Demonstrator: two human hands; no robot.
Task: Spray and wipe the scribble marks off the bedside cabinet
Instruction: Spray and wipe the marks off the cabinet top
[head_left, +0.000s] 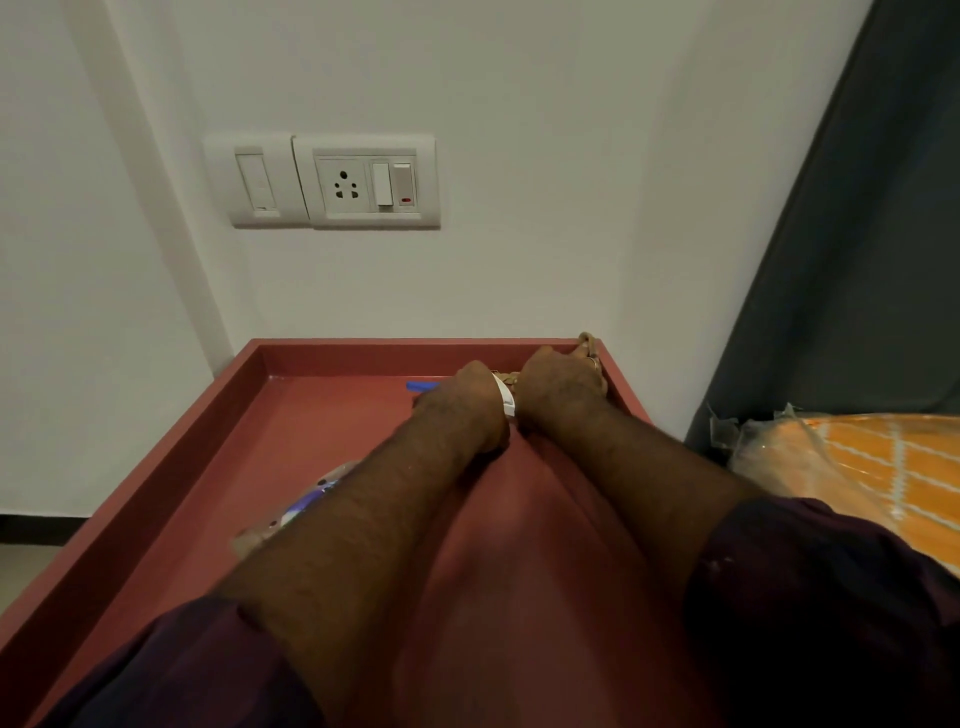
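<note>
Fingers hidden — forearms (363, 525) cover cabinet (171, 467)

Bedside cabinet (156, 493), reddish-brown, its flat top walled by a raised rim on the left, far and right sides; a clear plastic item (306, 501) with blue print lies at the near left; a small blue object (420, 386) shows toward the far middle; a tan cloth (587, 342) is bunched in the far right corner.

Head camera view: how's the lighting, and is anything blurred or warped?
Head view: dim, warm room light; the forearms shade the cabinet top between them; the wide-angle lens bows the curtain edge; the clear packet under the left forearm is blurred.
</note>
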